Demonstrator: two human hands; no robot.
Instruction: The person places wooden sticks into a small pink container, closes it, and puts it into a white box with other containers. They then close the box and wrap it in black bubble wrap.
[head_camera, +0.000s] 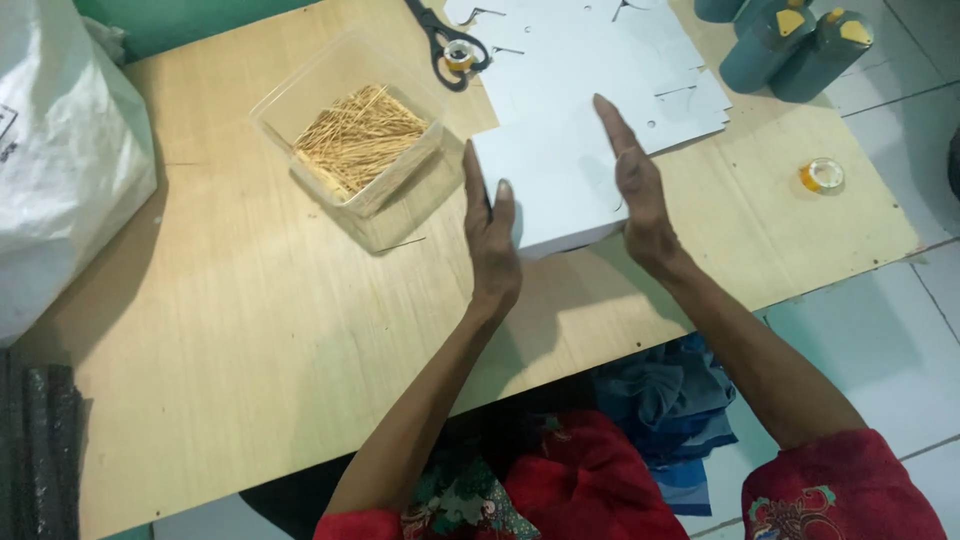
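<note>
Both hands on the stack of white sheets (555, 185), which sits on the plywood desk (230, 320) near its middle, front edge of the stack slightly raised off the board.

Left hand (490, 235): flat, fingers straight and together, pressed edge-on against the stack's left side. Nothing gripped, just pushing on the edge.

Right hand (635, 190): same posture, fingers extended, palm against the stack's right side. Stack is squeezed between the two palms, not pinched by fingertips.

Relative to the stack:
- Just left, near the left hand: clear plastic tub (350, 135) with a heap of thin pale wooden sticks (360, 135) inside. Tub and stack close, can't tell if touching.
- Behind, touching or overlapping: loose white cut-out sheets (600, 50) spread flat, small notches and holes in them.
- Behind-left: black-handled scissors (440, 35), a small roll of clear tape (459, 55) sitting in a handle loop.
- Right, well apart: second tape roll (822, 174) with a yellow core, flat on the desk.
- Far behind-right: grey-blue bottles with yellow caps (790, 40) at the desk corner.
- Far left: white woven sack (60, 150) on the desk's left edge.

Below the desk's front edge: red patterned sleeves and blue cloth (665, 395).
</note>
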